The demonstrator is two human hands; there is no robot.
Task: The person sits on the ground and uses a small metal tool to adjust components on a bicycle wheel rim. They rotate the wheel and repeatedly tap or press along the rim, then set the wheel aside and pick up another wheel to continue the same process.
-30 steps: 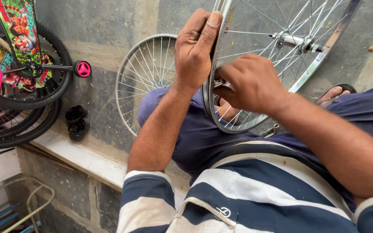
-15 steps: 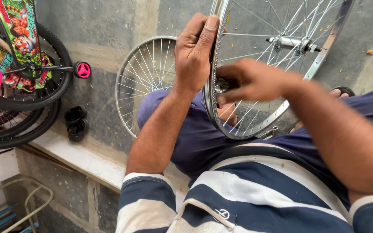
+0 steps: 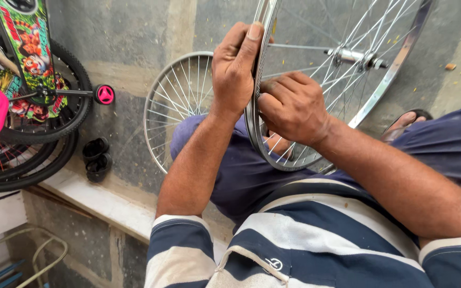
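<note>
gripping wheel rim (image 3: 253,133): left hand (image 3: 236,69), right hand (image 3: 293,108).

Left hand (image 3: 235,69) grips bare spoked wheel (image 3: 396,69) at rim; right hand (image 3: 293,109) pinches rim just beside it. Second wheel (image 3: 180,98) behind. Kids' bike (image 3: 28,80) far left.

Navy-and-white striped short-sleeved shirt (image 3: 316,240) (small chest logo), navy trousers (image 3: 241,176), sandal (image 3: 406,121)

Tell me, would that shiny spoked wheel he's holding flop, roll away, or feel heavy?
Probably stiff: the spoked wheel is a metal rim laced with thin spokes. Likely light for its size, being mostly open space. Round with no tyre, it could roll if released; the left hand and right hand steady it.
</note>
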